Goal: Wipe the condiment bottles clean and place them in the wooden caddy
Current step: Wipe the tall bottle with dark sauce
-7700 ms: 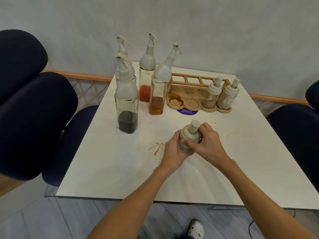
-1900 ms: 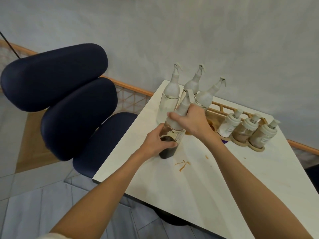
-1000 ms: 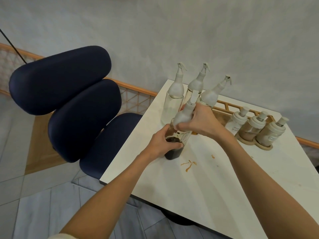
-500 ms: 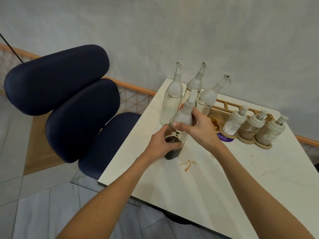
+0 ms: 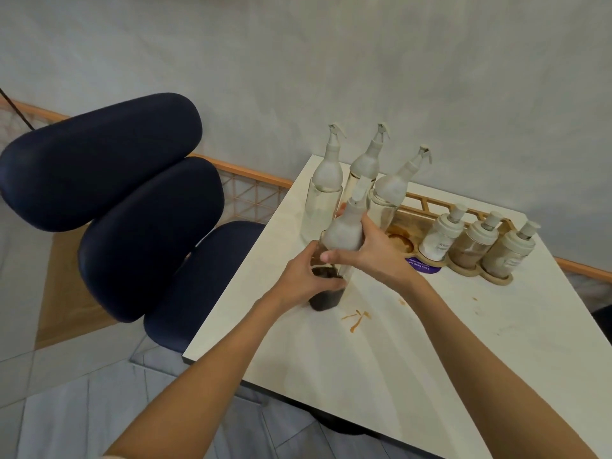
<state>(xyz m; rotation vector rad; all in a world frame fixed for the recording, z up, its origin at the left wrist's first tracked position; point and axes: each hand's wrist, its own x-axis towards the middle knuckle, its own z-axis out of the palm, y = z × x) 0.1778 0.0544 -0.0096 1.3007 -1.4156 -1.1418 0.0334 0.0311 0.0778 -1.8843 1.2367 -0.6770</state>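
- Left of the wooden caddy (image 5: 430,203), on the tabletop (image 5: 447,342), the dark-sauce bottle (image 5: 344,230) stood upright.
- Left hand (image 5: 308,279) gripped its glass body; right hand (image 5: 377,253) wrapped its white shoulder.
- Three small jars (image 5: 477,243) sat in the caddy's front slots.

A white-topped bottle of dark sauce (image 5: 342,231) is held upright on the worktop (image 5: 397,359). Three similar bottles (image 5: 364,164) are stood behind it; three short jars (image 5: 477,240) are seated in the wooden caddy (image 5: 402,243).
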